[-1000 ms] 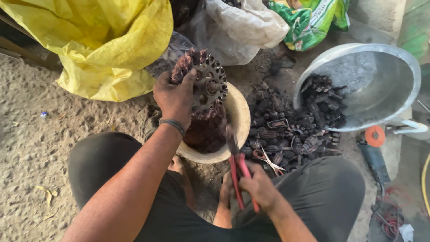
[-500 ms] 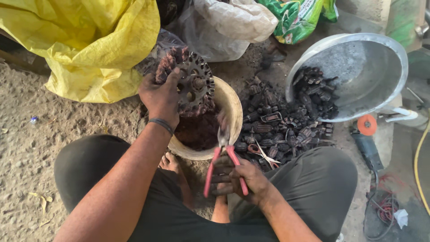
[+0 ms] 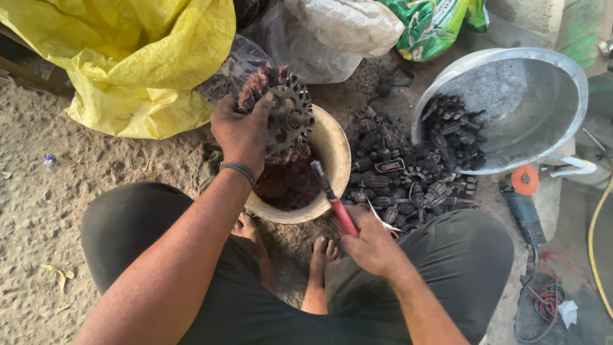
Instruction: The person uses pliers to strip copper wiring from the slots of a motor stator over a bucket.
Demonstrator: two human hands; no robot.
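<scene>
My left hand grips a round, toothed metal motor core with reddish copper wire bunched at its back, held over a tan bowl that contains tangled copper wire. My right hand holds red-handled pliers, handles squeezed together, jaws pointing up toward the core's lower edge. A dark band sits on my left wrist. My bare feet rest below the bowl.
A pile of dark metal parts spills from a tilted metal basin at right. A yellow sack and plastic bags lie behind. An angle grinder and cables sit at far right on sandy ground.
The pliers' handles were spread apart half a second ago and are now closed in my right hand. The core stays held over the bowl.
</scene>
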